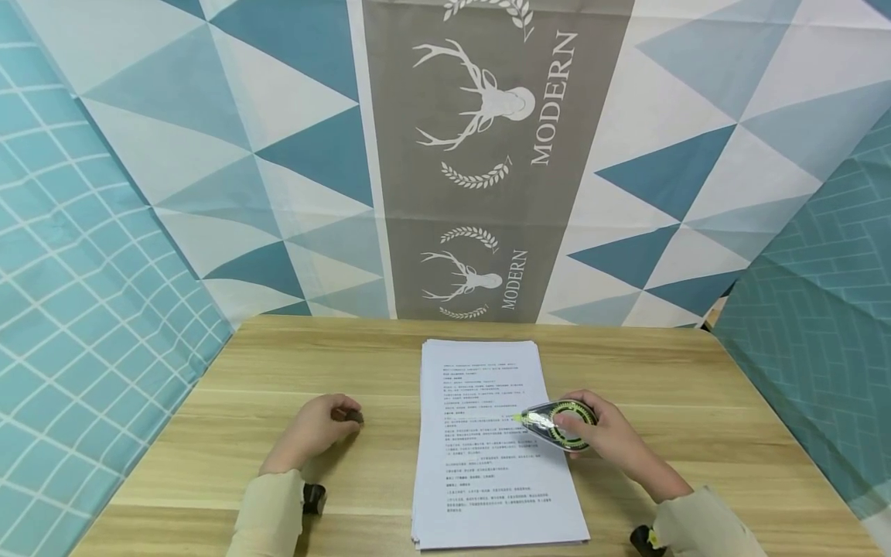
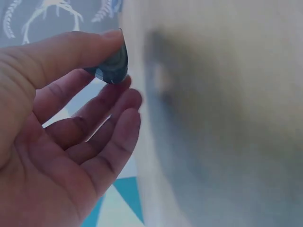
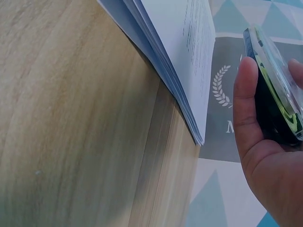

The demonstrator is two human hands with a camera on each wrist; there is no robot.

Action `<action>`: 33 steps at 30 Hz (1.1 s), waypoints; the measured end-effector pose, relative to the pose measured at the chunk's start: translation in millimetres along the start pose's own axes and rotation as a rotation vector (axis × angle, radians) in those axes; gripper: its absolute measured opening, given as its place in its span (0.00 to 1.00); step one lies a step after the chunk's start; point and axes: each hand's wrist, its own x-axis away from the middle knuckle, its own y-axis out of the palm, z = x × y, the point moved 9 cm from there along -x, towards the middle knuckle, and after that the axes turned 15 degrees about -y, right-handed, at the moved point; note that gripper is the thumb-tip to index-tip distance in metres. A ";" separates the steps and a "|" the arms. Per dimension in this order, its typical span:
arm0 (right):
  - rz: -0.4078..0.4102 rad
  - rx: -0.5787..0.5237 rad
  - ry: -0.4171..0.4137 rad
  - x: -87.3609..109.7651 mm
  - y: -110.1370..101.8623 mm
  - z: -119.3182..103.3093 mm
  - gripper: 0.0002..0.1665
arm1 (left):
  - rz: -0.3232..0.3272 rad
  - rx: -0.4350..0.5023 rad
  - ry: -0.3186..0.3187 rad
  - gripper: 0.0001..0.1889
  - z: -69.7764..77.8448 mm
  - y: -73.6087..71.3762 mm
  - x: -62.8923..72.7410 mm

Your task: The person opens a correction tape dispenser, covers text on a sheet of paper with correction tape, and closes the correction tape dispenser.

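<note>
A correction tape dispenser [image 1: 539, 422] with a clear shell and a green wheel is held in my right hand [image 1: 616, 442], above the right side of a stack of printed sheets [image 1: 487, 480]. Its light green tip points left over the text; whether it touches the paper cannot be told. In the right wrist view, the thumb and fingers grip the dispenser [image 3: 272, 90] along its sides. Left of the stack, my left hand [image 1: 309, 433] pinches a small dark translucent cap [image 2: 113, 66] between thumb and index finger. The other fingers of that hand curl loosely below.
The sheets lie on a wood-grain table [image 1: 292, 356], their edges slightly uneven. A patterned cloth [image 1: 487, 209] with deer heads and triangles hangs behind the table. Blue tiled-pattern sheets stand at the left and right sides. Dark wrist straps [image 1: 314, 498] show at both sleeves.
</note>
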 end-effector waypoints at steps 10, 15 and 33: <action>-0.003 -0.020 -0.016 -2.0 2.2 -2.2 0.30 | -0.003 0.036 0.148 0.13 45.3 3.3 12.4; -0.013 -0.041 -0.038 -2.6 3.5 -6.5 0.30 | 0.003 0.049 0.161 0.13 60.2 10.4 17.8; -0.043 -0.141 -0.084 -2.2 17.7 -23.6 0.29 | -0.291 0.321 0.323 0.19 110.6 48.0 47.3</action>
